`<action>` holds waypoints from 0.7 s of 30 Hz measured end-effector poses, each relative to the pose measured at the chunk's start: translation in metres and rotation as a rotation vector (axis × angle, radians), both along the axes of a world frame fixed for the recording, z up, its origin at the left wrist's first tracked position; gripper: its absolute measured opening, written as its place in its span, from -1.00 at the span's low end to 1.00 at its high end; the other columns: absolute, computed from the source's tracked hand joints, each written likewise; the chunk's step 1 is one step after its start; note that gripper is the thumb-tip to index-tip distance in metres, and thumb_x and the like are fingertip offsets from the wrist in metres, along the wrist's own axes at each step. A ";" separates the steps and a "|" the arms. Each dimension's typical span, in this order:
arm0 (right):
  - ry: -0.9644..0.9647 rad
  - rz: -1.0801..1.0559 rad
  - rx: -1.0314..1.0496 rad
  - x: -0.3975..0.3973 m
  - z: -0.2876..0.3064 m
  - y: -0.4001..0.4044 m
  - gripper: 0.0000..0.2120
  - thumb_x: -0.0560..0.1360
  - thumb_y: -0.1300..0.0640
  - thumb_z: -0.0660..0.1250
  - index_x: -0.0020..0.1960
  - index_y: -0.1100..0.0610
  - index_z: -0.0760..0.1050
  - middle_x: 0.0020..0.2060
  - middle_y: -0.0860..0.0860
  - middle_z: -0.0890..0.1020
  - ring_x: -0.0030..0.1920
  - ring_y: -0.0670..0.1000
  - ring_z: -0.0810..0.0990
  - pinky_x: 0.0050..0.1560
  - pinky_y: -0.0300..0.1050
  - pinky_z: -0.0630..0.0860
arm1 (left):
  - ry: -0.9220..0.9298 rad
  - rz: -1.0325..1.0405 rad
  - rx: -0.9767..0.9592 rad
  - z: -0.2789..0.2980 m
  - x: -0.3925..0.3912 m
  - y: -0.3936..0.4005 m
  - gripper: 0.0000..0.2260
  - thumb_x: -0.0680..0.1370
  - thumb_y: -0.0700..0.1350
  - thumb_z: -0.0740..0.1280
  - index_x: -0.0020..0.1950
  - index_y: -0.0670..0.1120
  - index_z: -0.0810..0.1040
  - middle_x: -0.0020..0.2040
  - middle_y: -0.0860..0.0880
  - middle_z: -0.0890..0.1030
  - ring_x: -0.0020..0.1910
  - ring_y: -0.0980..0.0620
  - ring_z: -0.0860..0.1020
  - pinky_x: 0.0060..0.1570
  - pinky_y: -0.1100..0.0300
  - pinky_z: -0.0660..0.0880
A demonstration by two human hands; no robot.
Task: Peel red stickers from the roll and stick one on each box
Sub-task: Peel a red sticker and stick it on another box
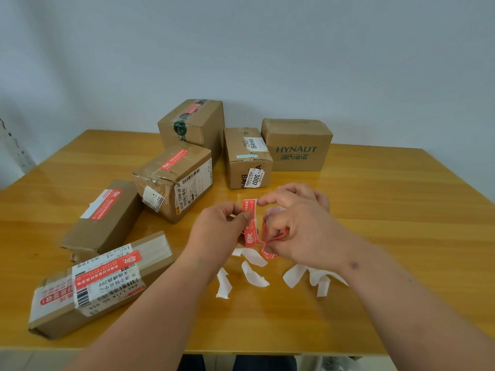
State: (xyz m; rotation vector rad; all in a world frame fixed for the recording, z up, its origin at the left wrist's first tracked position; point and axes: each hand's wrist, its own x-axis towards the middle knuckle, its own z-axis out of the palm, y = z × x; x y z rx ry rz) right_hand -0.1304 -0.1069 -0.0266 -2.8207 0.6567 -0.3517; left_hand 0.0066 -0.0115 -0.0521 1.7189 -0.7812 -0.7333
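Hands meet above the bench, near its middle. Left hand pinches a red sticker betw. thumb & forefinger; grip clenched on it. Right hand holds the sticker roll, fingers curled round it. Four boxes at left carry red stickers; the HYNAUT box & the box beside it show none. White backing strips lie under the hands.
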 end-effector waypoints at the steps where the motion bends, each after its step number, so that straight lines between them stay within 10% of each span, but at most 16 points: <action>1: 0.002 0.001 0.006 0.000 0.000 0.000 -0.90 0.28 -0.06 0.53 -0.30 -0.07 0.65 0.20 -0.37 0.43 0.31 -0.21 0.10 0.26 -0.07 -0.06 | 0.005 0.009 -0.002 0.000 0.001 0.000 -0.87 0.59 -0.06 0.32 -0.11 -0.04 0.62 -0.31 -0.04 0.69 -0.39 0.12 0.62 -0.23 0.20 0.58; 21: -0.212 -0.191 0.119 0.009 0.016 0.005 -0.92 0.51 -0.10 0.28 -0.14 -0.20 0.53 0.05 -0.26 0.44 0.21 -0.15 0.28 0.21 -0.10 0.10 | 0.139 -0.153 0.005 0.008 0.008 0.012 -0.86 0.54 -0.06 0.38 -0.12 -0.10 0.67 -0.18 -0.11 0.71 -0.19 -0.05 0.61 0.12 -0.12 0.55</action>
